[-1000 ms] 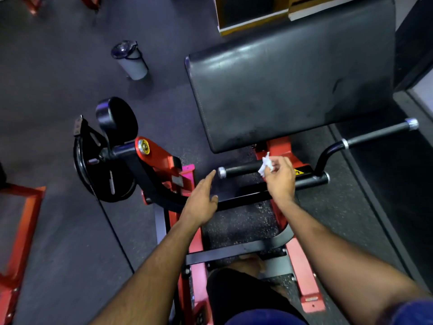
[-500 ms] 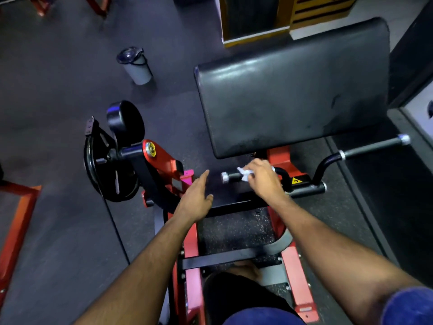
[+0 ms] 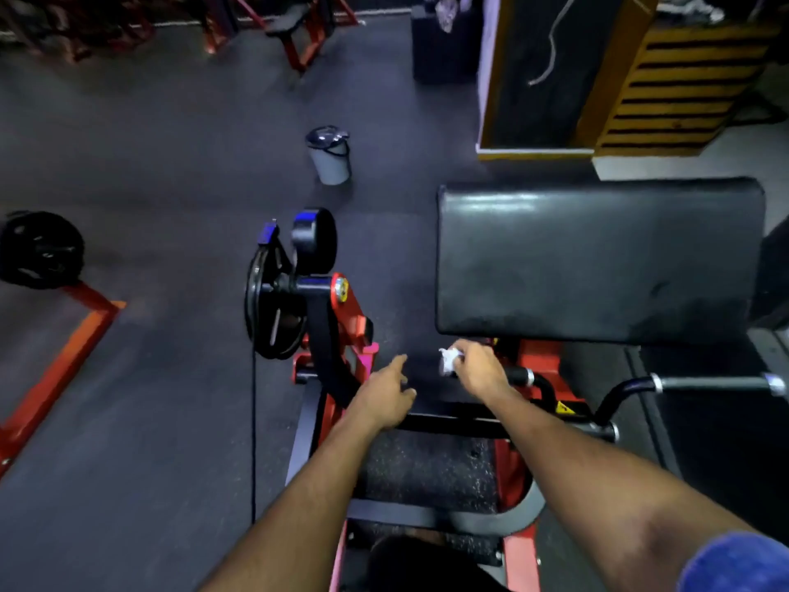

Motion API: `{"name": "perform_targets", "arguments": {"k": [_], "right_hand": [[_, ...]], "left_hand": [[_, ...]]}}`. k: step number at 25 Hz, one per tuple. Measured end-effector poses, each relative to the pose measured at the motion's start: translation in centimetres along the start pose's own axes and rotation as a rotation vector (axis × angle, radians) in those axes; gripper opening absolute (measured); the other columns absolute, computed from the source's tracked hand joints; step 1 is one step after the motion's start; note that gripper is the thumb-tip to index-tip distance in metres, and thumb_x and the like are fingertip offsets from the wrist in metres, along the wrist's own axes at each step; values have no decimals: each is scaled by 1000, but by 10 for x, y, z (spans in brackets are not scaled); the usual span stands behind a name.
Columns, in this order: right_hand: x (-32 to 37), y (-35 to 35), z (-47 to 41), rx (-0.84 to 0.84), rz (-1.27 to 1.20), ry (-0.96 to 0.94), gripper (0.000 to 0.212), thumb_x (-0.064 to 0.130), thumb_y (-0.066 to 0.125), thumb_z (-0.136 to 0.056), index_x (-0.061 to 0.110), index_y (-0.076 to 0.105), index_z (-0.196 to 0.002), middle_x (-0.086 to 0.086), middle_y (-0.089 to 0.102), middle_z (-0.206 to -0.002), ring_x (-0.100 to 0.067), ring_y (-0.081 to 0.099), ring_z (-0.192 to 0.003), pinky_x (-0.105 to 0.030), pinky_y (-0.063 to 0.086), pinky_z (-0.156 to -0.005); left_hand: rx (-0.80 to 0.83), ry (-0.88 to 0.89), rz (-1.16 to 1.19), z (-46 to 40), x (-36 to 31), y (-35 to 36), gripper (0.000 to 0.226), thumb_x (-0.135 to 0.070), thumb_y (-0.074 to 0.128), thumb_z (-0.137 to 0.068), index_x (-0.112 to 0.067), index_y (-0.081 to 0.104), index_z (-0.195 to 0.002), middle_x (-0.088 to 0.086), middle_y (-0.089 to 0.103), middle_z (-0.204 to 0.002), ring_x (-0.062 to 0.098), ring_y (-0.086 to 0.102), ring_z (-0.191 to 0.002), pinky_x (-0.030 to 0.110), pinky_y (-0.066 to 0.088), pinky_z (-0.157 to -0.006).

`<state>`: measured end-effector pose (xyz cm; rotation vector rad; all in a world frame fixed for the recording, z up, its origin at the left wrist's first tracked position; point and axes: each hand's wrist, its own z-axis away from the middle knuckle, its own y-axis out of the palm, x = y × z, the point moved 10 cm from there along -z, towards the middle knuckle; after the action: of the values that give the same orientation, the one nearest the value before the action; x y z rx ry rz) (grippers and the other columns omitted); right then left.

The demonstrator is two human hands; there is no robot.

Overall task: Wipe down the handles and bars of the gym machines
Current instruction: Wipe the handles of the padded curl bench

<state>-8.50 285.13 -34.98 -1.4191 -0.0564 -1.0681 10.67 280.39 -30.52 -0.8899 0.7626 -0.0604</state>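
Note:
A red and black curl machine stands before me, with a wide black arm pad (image 3: 597,258). Below the pad runs its black left handle bar (image 3: 518,375), and my right hand (image 3: 480,371) covers that bar's free end, pinching a crumpled white wipe (image 3: 447,360). The right handle bar (image 3: 717,383) sticks out to the right, untouched. My left hand (image 3: 384,395) hovers with relaxed fingers just left of the wipe, holding nothing, above the black cross bar (image 3: 452,423).
A black weight plate (image 3: 273,301) hangs on the machine's left arm. A grey bottle (image 3: 329,158) stands on the dark rubber floor behind. An orange frame (image 3: 64,361) with another plate (image 3: 40,249) is at left. A wooden panel (image 3: 666,79) rises at back right.
My right hand has slid the wipe leftward along the handle to its end. The view has tilted up, showing more floor. My left hand stays near the cross bar.

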Motion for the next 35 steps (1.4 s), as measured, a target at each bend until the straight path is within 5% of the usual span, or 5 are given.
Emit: {"name": "perform_targets", "arguments": {"k": [8,11,15,21,35], "right_hand": [[78,47,14,384,920,-833,13,25,59,-98,21,71,-99,-3,69,-106,-26,63,-103,-35,45,-87],[85,50,24,459,992,-838,14,27,63,-94,19,74,-97,-5,72,-103,-28,67,-100,-34,47,-84],[112,76,61,689,730,-647,11,24,57,-80,24,68,-77,8,73,-85,-19,71,-84,-29,51,-68],[221,151,168,922,296,-858,7,19,56,-77,22,58,-72,5,72,-72,-8,65,-72,-32,51,-68],[336,254,421,1083,120,-1189,30,27,79,-83,23,51,-73,9,48,-60,0,44,-57,-16,35,-58]], "left_hand": [[-87,-147,104,35,58,-21,67,-24,64,-98,-17,35,-159,6,64,-135,27,61,-121,29,45,-102],[-94,-204,127,60,78,-20,64,-22,63,-98,-18,37,-157,6,65,-134,28,63,-118,31,48,-98],[-231,-279,231,111,103,-39,59,-17,62,-97,-20,43,-153,4,67,-129,24,68,-106,30,51,-95],[-462,-508,329,235,162,-51,50,-14,61,-98,-21,52,-146,1,67,-127,17,67,-103,17,44,-93],[-1024,-888,598,522,250,33,45,-18,66,-92,-26,61,-136,-14,66,-105,13,70,-96,37,55,-95]]}}
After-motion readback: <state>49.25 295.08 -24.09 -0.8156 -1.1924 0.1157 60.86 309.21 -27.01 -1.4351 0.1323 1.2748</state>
